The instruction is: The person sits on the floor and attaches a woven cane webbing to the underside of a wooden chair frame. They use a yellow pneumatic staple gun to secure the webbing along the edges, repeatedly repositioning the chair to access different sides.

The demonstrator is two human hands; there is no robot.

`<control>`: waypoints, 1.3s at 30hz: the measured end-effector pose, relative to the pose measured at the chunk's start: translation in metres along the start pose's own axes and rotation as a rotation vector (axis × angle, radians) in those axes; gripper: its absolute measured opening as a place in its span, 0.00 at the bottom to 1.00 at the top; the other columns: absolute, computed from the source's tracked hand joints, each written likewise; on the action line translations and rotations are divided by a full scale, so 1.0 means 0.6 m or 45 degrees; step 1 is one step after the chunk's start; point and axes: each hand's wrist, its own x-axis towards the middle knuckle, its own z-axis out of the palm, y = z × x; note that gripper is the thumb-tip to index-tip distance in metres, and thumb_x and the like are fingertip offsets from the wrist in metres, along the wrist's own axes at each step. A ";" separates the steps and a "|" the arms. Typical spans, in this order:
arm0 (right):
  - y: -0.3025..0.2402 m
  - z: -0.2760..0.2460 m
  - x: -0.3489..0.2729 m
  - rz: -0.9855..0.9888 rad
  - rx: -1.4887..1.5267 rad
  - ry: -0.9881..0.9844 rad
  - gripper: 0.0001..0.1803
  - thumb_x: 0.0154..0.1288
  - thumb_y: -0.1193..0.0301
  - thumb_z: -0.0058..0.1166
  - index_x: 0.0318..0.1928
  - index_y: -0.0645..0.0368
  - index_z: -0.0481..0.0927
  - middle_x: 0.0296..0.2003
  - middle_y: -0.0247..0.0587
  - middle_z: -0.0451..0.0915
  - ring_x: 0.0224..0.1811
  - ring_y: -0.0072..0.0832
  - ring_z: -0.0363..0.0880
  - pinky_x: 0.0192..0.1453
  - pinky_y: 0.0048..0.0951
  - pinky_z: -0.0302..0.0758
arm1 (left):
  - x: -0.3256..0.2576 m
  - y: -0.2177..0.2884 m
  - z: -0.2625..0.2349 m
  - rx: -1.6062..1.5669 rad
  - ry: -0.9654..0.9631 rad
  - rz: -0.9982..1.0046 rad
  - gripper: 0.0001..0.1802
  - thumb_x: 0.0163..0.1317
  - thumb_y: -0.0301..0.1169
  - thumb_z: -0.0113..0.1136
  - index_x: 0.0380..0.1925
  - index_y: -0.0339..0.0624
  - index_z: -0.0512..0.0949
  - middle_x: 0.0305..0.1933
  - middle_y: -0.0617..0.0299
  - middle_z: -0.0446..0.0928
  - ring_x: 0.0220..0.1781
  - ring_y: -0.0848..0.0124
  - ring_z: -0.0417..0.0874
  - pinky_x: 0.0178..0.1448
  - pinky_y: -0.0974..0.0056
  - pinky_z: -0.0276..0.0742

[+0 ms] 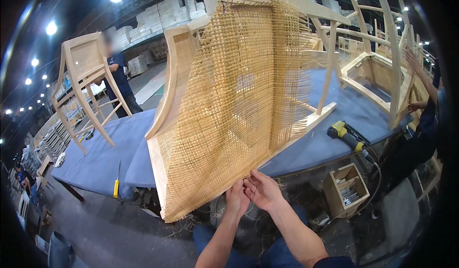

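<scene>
A wooden chair frame lies tipped on the blue padded table before me. Over it hangs a loose sheet of woven cane webbing, frayed along its right edge. Both my hands are at the webbing's lower edge, side by side. My left hand has its fingers closed on that edge. Just right of it, my right hand pinches the same edge between thumb and fingers. The fingertips are partly hidden, so the exact grip on the cane strands cannot be made out.
A yellow and black nail gun with a hose lies on the table at right. Below it stands a wooden box of metal pieces. A yellow-handled screwdriver is at the left table edge. Another chair stands left; people work on both sides.
</scene>
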 end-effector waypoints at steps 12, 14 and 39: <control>0.024 0.012 -0.011 -0.089 0.189 0.134 0.07 0.70 0.66 0.62 0.45 0.51 0.81 0.42 0.31 0.84 0.45 0.25 0.81 0.52 0.33 0.77 | 0.006 0.003 -0.009 0.116 0.196 -0.098 0.19 0.74 0.38 0.51 0.58 0.39 0.72 0.53 0.59 0.78 0.51 0.69 0.81 0.55 0.63 0.80; 0.029 0.011 -0.008 -0.129 0.215 0.167 0.08 0.69 0.66 0.62 0.45 0.52 0.81 0.43 0.31 0.84 0.45 0.25 0.81 0.51 0.33 0.77 | 0.010 -0.001 -0.002 0.130 0.288 -0.079 0.11 0.71 0.31 0.56 0.52 0.45 0.76 0.46 0.66 0.79 0.42 0.77 0.80 0.43 0.72 0.81; 0.025 -0.002 0.042 -0.166 -0.014 -0.001 0.15 0.71 0.59 0.65 0.33 0.54 0.77 0.23 0.26 0.75 0.24 0.19 0.79 0.29 0.20 0.78 | 0.030 -0.023 -0.042 -0.018 0.083 0.022 0.34 0.66 0.51 0.64 0.58 0.33 0.74 0.47 0.58 0.79 0.51 0.67 0.81 0.58 0.62 0.79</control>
